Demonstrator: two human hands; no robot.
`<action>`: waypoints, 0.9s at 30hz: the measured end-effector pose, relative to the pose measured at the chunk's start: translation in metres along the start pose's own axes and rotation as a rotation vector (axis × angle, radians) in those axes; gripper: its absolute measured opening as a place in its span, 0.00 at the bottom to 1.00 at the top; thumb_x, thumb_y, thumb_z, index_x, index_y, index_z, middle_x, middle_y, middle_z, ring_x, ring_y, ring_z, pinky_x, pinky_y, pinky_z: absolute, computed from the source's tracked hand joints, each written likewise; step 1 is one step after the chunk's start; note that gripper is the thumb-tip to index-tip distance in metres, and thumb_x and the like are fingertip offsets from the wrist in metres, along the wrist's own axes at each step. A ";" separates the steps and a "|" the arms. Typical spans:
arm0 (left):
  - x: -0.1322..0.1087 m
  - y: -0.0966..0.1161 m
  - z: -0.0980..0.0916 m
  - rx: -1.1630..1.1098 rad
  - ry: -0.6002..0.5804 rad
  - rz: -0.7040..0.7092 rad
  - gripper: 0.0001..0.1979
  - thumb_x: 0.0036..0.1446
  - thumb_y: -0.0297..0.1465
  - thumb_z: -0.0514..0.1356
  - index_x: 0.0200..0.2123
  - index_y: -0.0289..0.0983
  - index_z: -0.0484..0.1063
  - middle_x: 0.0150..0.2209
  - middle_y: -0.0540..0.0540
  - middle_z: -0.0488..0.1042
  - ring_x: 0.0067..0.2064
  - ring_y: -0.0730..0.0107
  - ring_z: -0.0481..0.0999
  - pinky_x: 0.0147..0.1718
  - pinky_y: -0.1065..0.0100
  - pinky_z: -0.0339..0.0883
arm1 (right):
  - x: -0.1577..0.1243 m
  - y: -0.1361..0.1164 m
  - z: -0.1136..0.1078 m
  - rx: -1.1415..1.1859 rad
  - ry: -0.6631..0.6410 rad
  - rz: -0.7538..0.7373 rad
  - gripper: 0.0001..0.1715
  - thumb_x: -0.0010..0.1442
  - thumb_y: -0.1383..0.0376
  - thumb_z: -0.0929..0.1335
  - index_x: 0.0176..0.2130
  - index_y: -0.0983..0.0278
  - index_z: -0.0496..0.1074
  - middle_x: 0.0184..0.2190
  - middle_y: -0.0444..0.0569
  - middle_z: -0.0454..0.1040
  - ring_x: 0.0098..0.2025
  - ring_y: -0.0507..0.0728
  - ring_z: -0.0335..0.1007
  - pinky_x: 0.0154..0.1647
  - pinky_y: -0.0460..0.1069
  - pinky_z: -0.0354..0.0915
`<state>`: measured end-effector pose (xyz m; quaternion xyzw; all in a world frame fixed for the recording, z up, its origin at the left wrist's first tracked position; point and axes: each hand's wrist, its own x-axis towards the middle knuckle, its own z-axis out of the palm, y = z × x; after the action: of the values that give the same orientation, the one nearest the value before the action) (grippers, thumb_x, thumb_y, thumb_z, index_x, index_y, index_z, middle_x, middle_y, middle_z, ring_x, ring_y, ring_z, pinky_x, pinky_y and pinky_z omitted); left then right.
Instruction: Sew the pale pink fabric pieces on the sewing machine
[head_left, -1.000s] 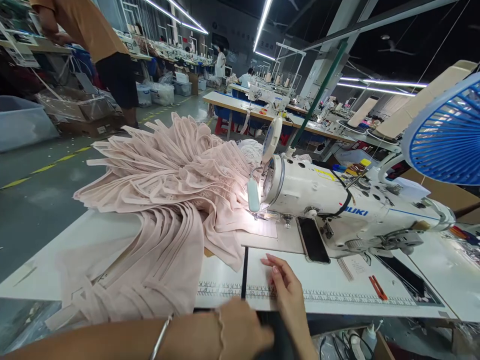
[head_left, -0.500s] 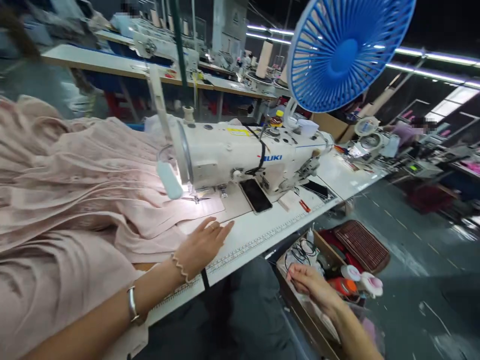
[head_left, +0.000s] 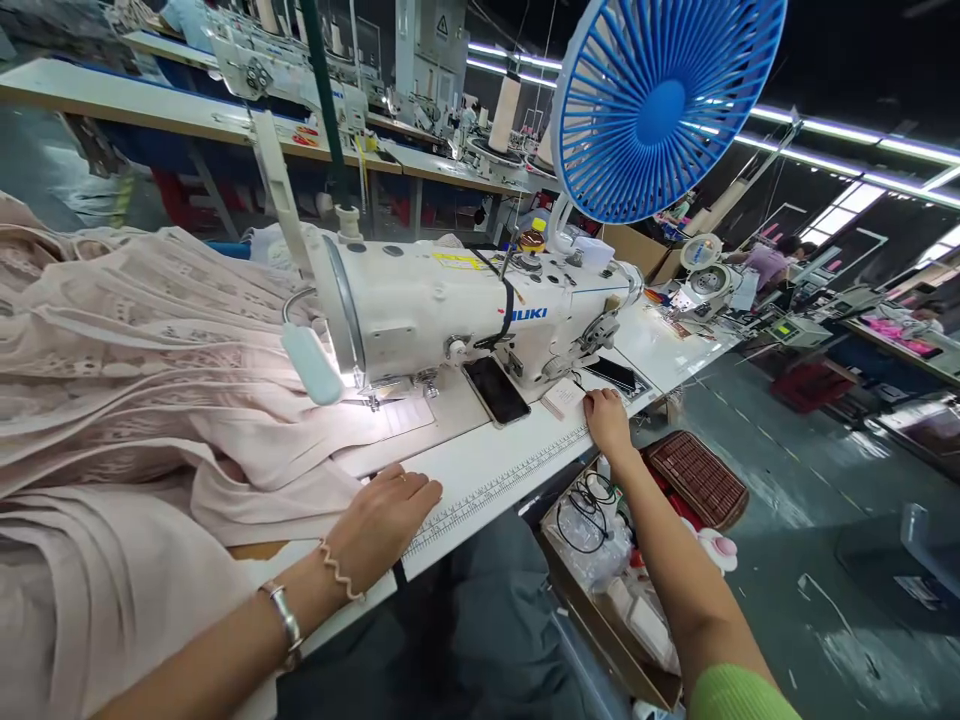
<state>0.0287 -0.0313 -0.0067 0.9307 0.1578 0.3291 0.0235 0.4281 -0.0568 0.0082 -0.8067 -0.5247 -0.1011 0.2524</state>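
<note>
My left hand (head_left: 386, 525) rests at the front edge of the sewing table, fingers curled down and together, with nothing visible in them. Just beyond it, pale pink fabric (head_left: 262, 430) lies in gathered folds and runs under the lit needle area of a white sewing machine (head_left: 427, 310). My right hand (head_left: 607, 420) is at the table's front edge, right of the machine, its fingers closed over a small item they hide. A paper card (head_left: 562, 396) lies just left of those fingers, and a dark phone-like slab (head_left: 611, 375) lies behind them.
A phone (head_left: 495, 390) lies before the machine; a printed ruler (head_left: 502, 480) follows the table edge. Below right stand an open cardboard box (head_left: 600, 640) with cables and bottles, and a brown woven seat (head_left: 697, 478). A blue fan (head_left: 660, 110) stands above. A person (head_left: 761, 262) sits far right.
My right hand has moved from above the box up to the table edge, covering the spot where a small red tool lay. My left hand's fingers have drawn in. The view has shifted right.
</note>
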 end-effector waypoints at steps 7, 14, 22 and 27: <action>0.004 -0.001 -0.004 -0.151 -0.006 -0.147 0.14 0.67 0.27 0.48 0.33 0.37 0.70 0.30 0.49 0.75 0.31 0.71 0.72 0.35 0.66 0.66 | -0.017 -0.010 -0.017 0.034 0.146 0.164 0.21 0.64 0.65 0.52 0.41 0.67 0.69 0.30 0.55 0.72 0.35 0.61 0.66 0.40 0.54 0.61; 0.007 -0.001 -0.009 -0.061 0.034 -0.177 0.14 0.65 0.28 0.51 0.30 0.37 0.72 0.29 0.48 0.71 0.28 0.70 0.69 0.32 0.65 0.63 | -0.092 -0.126 -0.034 0.321 -0.359 -0.169 0.17 0.65 0.56 0.59 0.41 0.61 0.71 0.33 0.47 0.75 0.34 0.56 0.69 0.37 0.48 0.61; 0.007 -0.004 -0.008 -0.066 0.032 -0.214 0.11 0.65 0.26 0.53 0.31 0.36 0.71 0.29 0.49 0.73 0.30 0.70 0.71 0.34 0.64 0.60 | -0.109 -0.181 -0.036 0.296 -0.630 -0.244 0.10 0.63 0.57 0.63 0.41 0.60 0.68 0.26 0.41 0.71 0.27 0.53 0.65 0.31 0.46 0.55; 0.006 -0.001 -0.007 -0.071 0.023 -0.221 0.12 0.65 0.26 0.52 0.31 0.36 0.72 0.28 0.49 0.73 0.29 0.70 0.70 0.34 0.64 0.60 | -0.114 -0.192 -0.023 0.162 -0.638 -0.359 0.08 0.64 0.58 0.64 0.35 0.59 0.67 0.26 0.42 0.73 0.27 0.54 0.67 0.28 0.46 0.50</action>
<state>0.0282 -0.0289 0.0025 0.9024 0.2479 0.3405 0.0910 0.2090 -0.0975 0.0369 -0.6702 -0.7163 0.1546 0.1175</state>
